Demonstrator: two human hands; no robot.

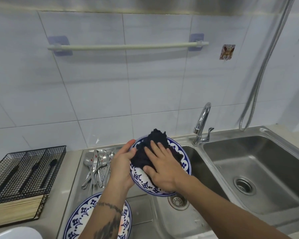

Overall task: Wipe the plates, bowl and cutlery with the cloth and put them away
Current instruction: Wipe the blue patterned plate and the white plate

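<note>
My left hand (122,167) grips the left rim of a blue-and-white patterned plate (183,157), held tilted above the left sink basin. My right hand (160,167) presses a dark navy cloth (156,144) flat against the plate's face with fingers spread. A second blue-and-white plate (84,214) lies on the drainboard below my left forearm, partly hidden by it. A pile of metal spoons and other cutlery (97,167) lies on the drainboard left of the held plate. A white bowl's rim (19,233) shows at the bottom left corner.
A black wire cutlery basket (27,167) with dark utensils stands on the counter at left, over a bundle of pale chopsticks (16,211). A chrome tap (202,123) rises between the two steel basins; the right basin (259,169) has a drain. A towel rail (126,46) hangs on the tiled wall.
</note>
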